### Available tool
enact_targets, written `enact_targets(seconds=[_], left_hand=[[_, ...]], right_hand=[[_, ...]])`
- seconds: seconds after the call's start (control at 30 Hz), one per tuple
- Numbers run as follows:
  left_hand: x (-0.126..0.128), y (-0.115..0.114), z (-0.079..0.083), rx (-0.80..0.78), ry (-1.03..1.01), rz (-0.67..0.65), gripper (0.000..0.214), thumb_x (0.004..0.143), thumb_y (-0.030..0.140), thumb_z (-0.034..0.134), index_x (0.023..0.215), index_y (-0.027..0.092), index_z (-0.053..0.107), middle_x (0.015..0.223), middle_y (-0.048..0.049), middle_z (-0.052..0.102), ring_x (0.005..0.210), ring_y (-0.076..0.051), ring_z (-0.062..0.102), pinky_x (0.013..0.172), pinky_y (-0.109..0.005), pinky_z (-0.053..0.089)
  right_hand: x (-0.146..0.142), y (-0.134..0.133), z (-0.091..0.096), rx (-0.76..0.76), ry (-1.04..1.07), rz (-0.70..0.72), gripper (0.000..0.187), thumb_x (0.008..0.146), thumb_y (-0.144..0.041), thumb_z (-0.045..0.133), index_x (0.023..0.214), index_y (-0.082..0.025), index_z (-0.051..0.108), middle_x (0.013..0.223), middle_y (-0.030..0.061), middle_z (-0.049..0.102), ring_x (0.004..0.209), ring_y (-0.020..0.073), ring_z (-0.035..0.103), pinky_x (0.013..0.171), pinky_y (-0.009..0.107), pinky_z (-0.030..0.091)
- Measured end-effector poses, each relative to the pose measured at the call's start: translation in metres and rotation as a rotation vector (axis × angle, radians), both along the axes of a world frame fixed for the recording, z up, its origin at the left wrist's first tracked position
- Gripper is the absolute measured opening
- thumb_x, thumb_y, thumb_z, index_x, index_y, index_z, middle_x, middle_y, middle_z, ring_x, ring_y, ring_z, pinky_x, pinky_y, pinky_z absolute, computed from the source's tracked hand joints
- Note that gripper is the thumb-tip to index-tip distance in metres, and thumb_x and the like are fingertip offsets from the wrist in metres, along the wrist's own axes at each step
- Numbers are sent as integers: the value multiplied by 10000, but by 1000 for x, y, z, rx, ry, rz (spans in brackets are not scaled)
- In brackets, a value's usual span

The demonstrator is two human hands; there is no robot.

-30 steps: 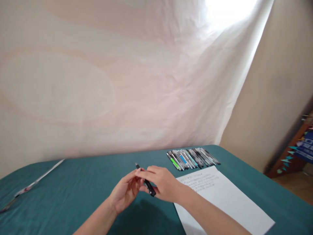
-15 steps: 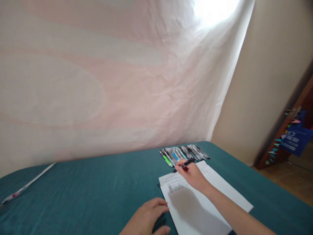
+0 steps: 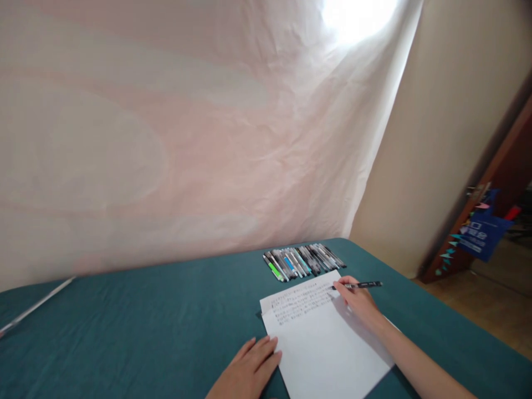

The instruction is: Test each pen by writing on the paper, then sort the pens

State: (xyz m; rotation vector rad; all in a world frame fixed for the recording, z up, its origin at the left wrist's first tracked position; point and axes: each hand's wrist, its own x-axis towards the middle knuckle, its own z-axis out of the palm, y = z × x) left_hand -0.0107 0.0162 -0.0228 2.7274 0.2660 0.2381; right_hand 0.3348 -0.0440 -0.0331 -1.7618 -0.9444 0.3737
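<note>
A white sheet of paper [image 3: 324,343] lies on the teal table [image 3: 137,321], with lines of handwriting across its top. My right hand [image 3: 357,302] rests on the sheet's upper right corner, its fingers pinched on a black pen [image 3: 363,285] whose tip touches the paper. My left hand [image 3: 247,371] lies flat with fingers stretched out, pressing at the sheet's left edge. A row of several pens [image 3: 301,260] lies just beyond the top of the paper.
A white cloth backdrop [image 3: 187,138] hangs behind the table. A thin strip [image 3: 33,307] lies at the table's far left. At the right are a beige wall and a wooden doorway with a blue sign [image 3: 482,233].
My hands parted from holding the pen together. The right hand carried the pen to the paper and moved rightward along the writing. The left hand dropped flat beside the sheet.
</note>
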Motion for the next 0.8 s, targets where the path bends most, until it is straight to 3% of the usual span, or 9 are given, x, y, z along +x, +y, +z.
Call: enact_targets(seconds=[0.17,0.37,0.57,0.8], left_hand=[[-3,-7,20,-32,31,46,532,812,356,484,1315,306,318,1366,-55,337,1240,-249,320,1024,-448,243],[-3,-4,8,-25,-57,23,469,851,205,383,1308,300,340,1348,-35,376,1228,-216,346,1034,-408,247],[-4,-4,7,-11,-68,23,464,870,227,349,1325,305,302,1356,-28,366,1236,-207,334,1039,-404,244],[-3,-16,26,-24,-62,106,430,875,233,348,1297,317,356,1333,-19,402,1220,-203,362,1034,-397,258]], right_hand=[[5,-1,-2,23,-7,57,298,736,-456,509,828,-182,578,479,-47,445,433,103,389,416,220,301],[3,-5,2,45,-42,84,298,705,-415,555,886,-179,584,732,19,585,572,127,482,487,230,369],[6,-2,-2,29,6,62,248,711,-408,542,784,-173,567,481,-35,498,439,112,437,435,228,332],[14,-3,-4,52,91,167,189,719,-366,533,699,-179,512,485,-33,517,421,99,436,441,227,340]])
